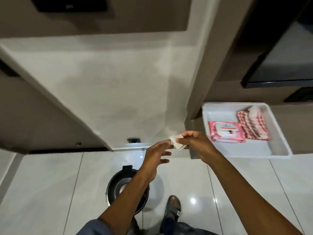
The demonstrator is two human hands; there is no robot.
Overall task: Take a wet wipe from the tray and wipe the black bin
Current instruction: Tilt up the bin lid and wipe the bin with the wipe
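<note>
Folded white wipe (177, 143) up in the air, pinched in the right hand (194, 143) at thumb and fingertips, above the floor (50, 184) and left of the tray (277, 150). Left hand (156, 156) right beside it, fingers spread and loose, gripping nothing, fingertips almost on the wipe. Bin (116, 185) stands open below, under the left forearm. Pink pack (226, 134) and checked cloth (252, 124) lie in the tray.

We see the right hand (194, 143) pinch a wet wipe (177, 143), the left hand (155, 156) spread beside it above the black bin (116, 185).
</note>
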